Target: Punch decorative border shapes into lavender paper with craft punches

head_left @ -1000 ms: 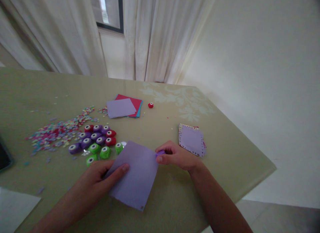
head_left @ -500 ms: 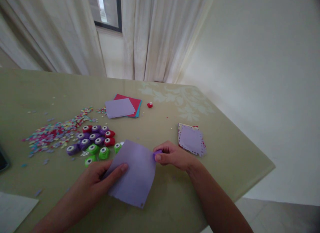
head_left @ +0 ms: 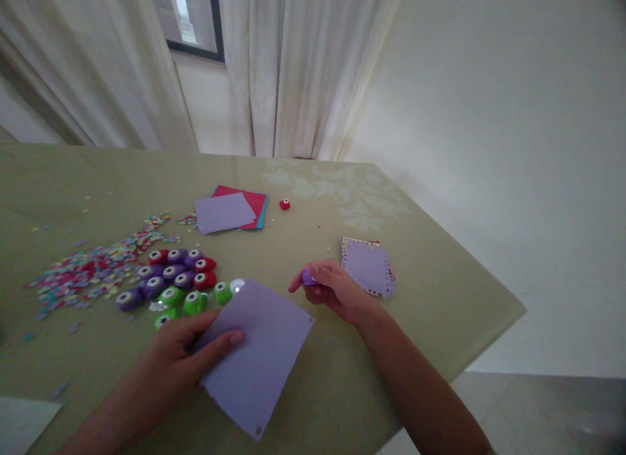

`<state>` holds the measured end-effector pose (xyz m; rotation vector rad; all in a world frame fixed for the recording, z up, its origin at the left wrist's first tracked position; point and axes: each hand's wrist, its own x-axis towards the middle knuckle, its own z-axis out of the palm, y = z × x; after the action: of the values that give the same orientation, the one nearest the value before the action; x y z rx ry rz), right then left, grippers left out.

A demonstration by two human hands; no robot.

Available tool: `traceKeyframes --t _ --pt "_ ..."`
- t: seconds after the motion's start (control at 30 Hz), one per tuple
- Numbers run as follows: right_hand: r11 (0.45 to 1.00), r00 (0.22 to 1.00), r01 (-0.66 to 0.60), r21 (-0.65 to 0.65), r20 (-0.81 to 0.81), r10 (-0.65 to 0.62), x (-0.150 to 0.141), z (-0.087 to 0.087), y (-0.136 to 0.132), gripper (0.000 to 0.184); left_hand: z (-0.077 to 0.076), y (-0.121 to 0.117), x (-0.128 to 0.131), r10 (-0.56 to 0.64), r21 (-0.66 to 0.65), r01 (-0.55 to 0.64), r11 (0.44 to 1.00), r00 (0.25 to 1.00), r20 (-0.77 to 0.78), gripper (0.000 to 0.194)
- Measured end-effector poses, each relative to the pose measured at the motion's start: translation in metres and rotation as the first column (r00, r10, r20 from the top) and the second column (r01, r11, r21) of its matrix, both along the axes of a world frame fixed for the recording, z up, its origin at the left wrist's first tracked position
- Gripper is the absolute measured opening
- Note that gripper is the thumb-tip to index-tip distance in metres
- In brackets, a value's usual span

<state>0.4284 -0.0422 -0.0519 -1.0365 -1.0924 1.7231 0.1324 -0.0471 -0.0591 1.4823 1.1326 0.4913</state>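
Note:
A sheet of purple paper (head_left: 264, 357) is pinched along its left side by my left hand (head_left: 195, 351), thumb on top and fingers underneath. Small punched holes show at its right and bottom corners. My right hand (head_left: 337, 289) is closed around a small purple craft punch (head_left: 308, 278), held apart from the paper, just beyond its upper right edge. Left of the paper, purple craft punches (head_left: 154, 285), red craft punches (head_left: 205, 280) and green craft punches (head_left: 194, 302) stand grouped together on the table.
Confetti (head_left: 102, 263) is heaped at the left. Farther back lie purple sheets (head_left: 222, 214) over red and blue ones, beside a lone red punch (head_left: 284, 204). A stack of hole-edged cards (head_left: 366, 269) lies at right. White paper (head_left: 24, 419) sits lower left.
My right hand has drawn the purple punch off the paper's corner, where a hole now shows. The paper has turned and come slightly lower. The view has shifted a little right.

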Motion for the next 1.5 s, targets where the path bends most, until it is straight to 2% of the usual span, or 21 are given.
traceKeyframes --t 0.1,0.23,0.4,0.5,0.57,0.63,0.7,0.77,0.83,0.9,0.93,1.03,1.07,1.13,1.23,1.33,1.5 --pt "1.000 1.000 -0.014 0.000 0.011 0.014 -0.001 -0.001 -0.001 0.062 -0.002 0.002 -0.002 -0.019 -0.045 0.017 0.999 0.999 -0.034 0.048" --pt "0.999 0.999 -0.036 0.005 0.000 0.036 -0.002 -0.002 -0.002 0.060 0.000 -0.001 0.000 0.039 -0.038 -0.040 0.998 0.999 -0.037 0.048" --pt "0.990 0.999 -0.008 0.140 -0.045 0.014 -0.007 0.003 -0.005 0.060 0.001 -0.004 0.003 0.018 -0.052 -0.020 0.998 0.999 -0.043 0.047" --pt "0.962 0.995 -0.078 0.262 0.087 0.057 -0.010 0.009 -0.007 0.051 -0.001 -0.001 0.003 -0.067 -0.070 0.062 0.996 0.996 -0.061 0.042" --pt "0.956 0.980 -0.138 0.257 0.175 0.094 -0.011 0.010 -0.007 0.046 -0.001 0.000 0.003 -0.066 -0.061 0.063 0.996 0.996 -0.053 0.038" --pt "0.974 0.980 -0.091 0.208 0.194 0.050 -0.013 0.005 -0.007 0.045 0.000 0.001 0.003 0.033 -0.021 -0.034 0.999 0.999 -0.017 0.038" --pt "0.982 0.986 0.051 0.181 0.145 -0.078 -0.017 -0.003 -0.006 0.044 0.002 0.000 0.006 0.177 -0.005 -0.177 0.984 0.982 0.060 0.044" --pt "0.970 0.981 0.176 0.165 0.051 -0.187 -0.022 -0.010 -0.006 0.042 0.003 -0.001 0.009 0.297 -0.068 -0.290 0.955 0.944 0.144 0.052" --pt "0.965 0.976 0.216 0.151 -0.033 -0.214 -0.027 -0.015 -0.007 0.042 0.004 -0.003 0.013 0.371 -0.171 -0.344 0.923 0.912 0.172 0.057" --pt "0.970 0.981 0.192 0.147 -0.066 -0.184 -0.031 -0.016 -0.008 0.044 0.004 -0.004 0.014 0.398 -0.202 -0.368 0.908 0.908 0.134 0.056" --pt "0.973 0.984 0.177 0.148 -0.063 -0.169 -0.032 -0.015 -0.008 0.046 0.004 -0.003 0.013 0.399 -0.156 -0.383 0.911 0.912 0.093 0.054" --pt "0.974 0.984 0.172 0.145 0.025 -0.177 -0.030 -0.011 -0.007 0.049 0.006 0.000 0.006 0.387 0.099 -0.381 0.919 0.920 -0.059 0.052" --pt "0.974 0.980 0.180 0.141 0.065 -0.190 -0.029 -0.010 -0.006 0.049 0.007 0.001 0.003 0.378 0.134 -0.365 0.921 0.922 -0.088 0.051" --pt "0.974 0.972 0.197 0.115 0.110 -0.209 -0.025 -0.010 -0.003 0.051 0.008 0.002 -0.001 0.342 0.071 -0.337 0.939 0.936 -0.080 0.049" --pt "0.980 0.978 0.195 0.045 0.073 -0.198 -0.020 -0.012 0.000 0.058 0.005 0.002 -0.003 0.277 -0.076 -0.276 0.958 0.961 0.004 0.045" --pt "0.992 0.991 0.126 -0.010 0.044 -0.126 -0.018 -0.014 -0.001 0.065 -0.002 0.001 -0.001 0.243 -0.075 -0.239 0.968 0.968 0.054 0.044" --pt "0.997 0.998 0.047 -0.060 0.038 -0.045 -0.020 -0.016 -0.006 0.062 -0.010 -0.001 0.005 0.196 -0.043 -0.193 0.980 0.978 0.065 0.049"
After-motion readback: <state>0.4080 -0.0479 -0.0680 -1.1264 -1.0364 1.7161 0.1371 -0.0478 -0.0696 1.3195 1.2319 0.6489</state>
